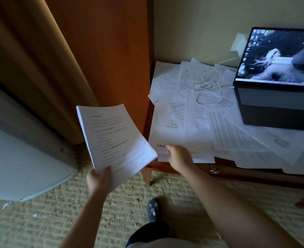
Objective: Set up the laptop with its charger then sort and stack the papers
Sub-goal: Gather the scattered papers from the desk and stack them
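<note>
- Papers [197,111] lie scattered over the left half of the wooden desk [165,166], overlapping at all angles, several hanging past its front edge.
- Laptop [276,77] stands open at the desk's right, screen lit with a desktop picture. A white cable [207,83] lies in loose coils on the sheets beside it, one end running to the laptop's left side and the other up to a white charger [238,43] at the wall, so the charging part looks done.
- Sorting is the step in hand, judging by the gathered stack [115,135] held clear of the desk, over the carpet, its far end curling upward.
- Left hand [98,181] holds that stack by its near corner, thumb on top of the top page and the fingers hidden beneath.
- Right hand [178,156] reaches to the desk's near left corner and grips the edge of a loose sheet [167,133]; the picture is blurred here, so exactly how the fingers close on it I cannot tell.
- Next move, as I judge it: lift that sheet free without dragging its neighbours off the edge, then lay it square on the stack in the left hand.
- Sheets under the cable coils will need the cable lifted or slid aside first, or pulling them may tug at the plug.
- One-corner support lets the stack sag, so a firmer hold or setting it down would make aligning easier.
</note>
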`<state>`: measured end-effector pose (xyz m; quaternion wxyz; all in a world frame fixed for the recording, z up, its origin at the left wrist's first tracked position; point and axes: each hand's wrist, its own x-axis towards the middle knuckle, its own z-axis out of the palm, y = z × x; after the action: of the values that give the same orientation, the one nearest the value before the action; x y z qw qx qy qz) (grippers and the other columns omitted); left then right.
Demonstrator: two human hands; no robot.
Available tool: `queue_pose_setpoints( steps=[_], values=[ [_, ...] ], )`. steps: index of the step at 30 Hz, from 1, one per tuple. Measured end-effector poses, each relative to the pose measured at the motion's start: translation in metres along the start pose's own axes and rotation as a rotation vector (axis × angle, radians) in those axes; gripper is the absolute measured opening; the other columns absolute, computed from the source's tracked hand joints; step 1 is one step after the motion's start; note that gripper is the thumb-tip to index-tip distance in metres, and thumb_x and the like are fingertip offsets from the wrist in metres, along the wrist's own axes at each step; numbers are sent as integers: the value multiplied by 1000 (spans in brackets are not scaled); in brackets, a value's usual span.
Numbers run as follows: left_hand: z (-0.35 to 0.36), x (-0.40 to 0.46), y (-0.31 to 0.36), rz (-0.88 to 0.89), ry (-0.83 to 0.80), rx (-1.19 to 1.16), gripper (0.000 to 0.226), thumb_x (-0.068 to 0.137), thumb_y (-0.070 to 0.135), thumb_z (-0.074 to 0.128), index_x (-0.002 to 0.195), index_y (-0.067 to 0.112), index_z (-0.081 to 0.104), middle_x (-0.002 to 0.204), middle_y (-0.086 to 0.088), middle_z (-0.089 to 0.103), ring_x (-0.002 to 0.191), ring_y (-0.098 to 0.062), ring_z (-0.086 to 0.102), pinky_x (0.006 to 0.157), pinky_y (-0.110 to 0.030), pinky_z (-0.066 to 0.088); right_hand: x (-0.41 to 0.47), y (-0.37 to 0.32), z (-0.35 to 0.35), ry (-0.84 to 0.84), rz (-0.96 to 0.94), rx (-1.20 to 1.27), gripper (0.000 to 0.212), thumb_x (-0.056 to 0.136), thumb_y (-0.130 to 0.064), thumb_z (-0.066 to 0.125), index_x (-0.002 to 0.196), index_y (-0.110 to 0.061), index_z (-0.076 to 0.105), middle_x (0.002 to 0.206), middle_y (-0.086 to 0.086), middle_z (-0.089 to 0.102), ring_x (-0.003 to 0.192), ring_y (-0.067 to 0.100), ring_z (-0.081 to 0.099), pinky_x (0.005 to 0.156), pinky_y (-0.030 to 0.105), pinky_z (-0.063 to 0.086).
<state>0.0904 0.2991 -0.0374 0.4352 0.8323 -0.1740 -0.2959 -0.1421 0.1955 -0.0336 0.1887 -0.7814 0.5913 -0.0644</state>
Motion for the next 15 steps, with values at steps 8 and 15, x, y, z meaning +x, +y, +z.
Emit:
queue_pose_setpoints(
  steps=[8,15],
  values=[
    [1,3,21,55,-142,8,36,76,12,70,108,-2,61,94,-15,63,86,-29,60,71,-31,41,29,-50,-76,647,75,586,30,96,-4,45,121,-2,61,118,14,65,109,26,61,88,27,46],
    [16,13,31,127,-551,44,66,71,0,58,132,16,40,118,-12,56,108,-32,56,93,-50,47,14,-79,-57,379,-387,610,26,81,-8,49,89,-5,74,87,6,73,79,20,66,70,17,44]
  ],
)
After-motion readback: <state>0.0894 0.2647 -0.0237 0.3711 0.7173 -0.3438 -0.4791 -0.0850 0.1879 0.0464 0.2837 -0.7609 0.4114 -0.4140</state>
